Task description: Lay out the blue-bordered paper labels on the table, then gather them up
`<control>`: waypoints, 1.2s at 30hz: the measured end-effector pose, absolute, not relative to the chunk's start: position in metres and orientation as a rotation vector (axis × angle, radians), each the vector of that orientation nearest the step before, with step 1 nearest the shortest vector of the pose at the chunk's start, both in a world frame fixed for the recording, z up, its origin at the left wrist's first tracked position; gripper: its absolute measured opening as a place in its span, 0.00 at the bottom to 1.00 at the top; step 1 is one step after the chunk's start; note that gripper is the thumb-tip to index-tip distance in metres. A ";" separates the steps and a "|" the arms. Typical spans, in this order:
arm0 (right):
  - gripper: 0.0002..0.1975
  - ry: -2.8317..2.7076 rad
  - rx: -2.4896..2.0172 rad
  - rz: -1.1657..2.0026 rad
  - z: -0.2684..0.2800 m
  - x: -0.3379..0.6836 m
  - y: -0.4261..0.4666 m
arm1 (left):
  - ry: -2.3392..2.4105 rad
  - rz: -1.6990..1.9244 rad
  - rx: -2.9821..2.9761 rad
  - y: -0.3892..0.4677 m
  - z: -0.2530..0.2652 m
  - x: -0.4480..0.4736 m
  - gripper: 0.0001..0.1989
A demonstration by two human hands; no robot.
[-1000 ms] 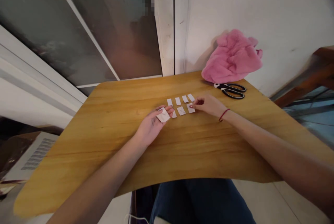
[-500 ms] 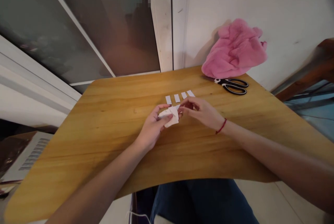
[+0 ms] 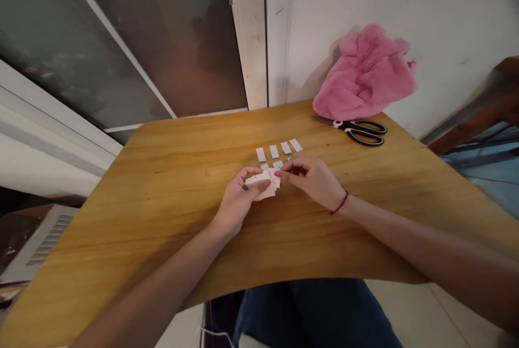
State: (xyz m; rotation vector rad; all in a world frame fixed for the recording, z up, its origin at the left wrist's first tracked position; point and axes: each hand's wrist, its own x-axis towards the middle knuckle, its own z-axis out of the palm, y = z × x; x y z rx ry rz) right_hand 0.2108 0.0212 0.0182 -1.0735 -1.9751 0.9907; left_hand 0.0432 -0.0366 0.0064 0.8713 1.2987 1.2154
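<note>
My left hand (image 3: 239, 196) is closed around a fanned bunch of small white paper slips (image 3: 265, 190), its thumb lying across the top. Faint marks show on some of the slips. At the right edge of the bunch, the thumb and fingertips of my right hand (image 3: 310, 178) pinch a paper slip, partly hidden by the fingers. Beyond the hands a row of several white slips (image 3: 274, 152) lies on the wooden table (image 3: 194, 175). Closer in, more slips (image 3: 278, 165) lie in a second row, partly covered by my hands and the bunch.
Black-handled scissors (image 3: 360, 132) lie at the back right, their blades partly under a pink plush cloth (image 3: 367, 75). The cloth rests against the white wall (image 3: 446, 18). A glazed door frame (image 3: 253, 40) borders the table's far left. A box (image 3: 48, 240) stands below on the left.
The bunch in my left hand is more fanned out. My right hand has shifted slightly, and slips of the second row now show behind the hands.
</note>
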 end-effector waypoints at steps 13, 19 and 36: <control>0.15 -2.360 -1.598 0.693 0.018 0.280 0.106 | 1.177 1.358 0.816 -0.033 0.008 0.036 0.14; 0.12 -2.266 -1.576 0.450 0.017 0.265 0.091 | 1.187 1.322 0.808 -0.033 0.008 0.037 0.16; 0.16 -2.276 -1.173 0.779 0.003 0.210 0.021 | 1.189 1.431 0.680 -0.022 0.018 0.020 0.07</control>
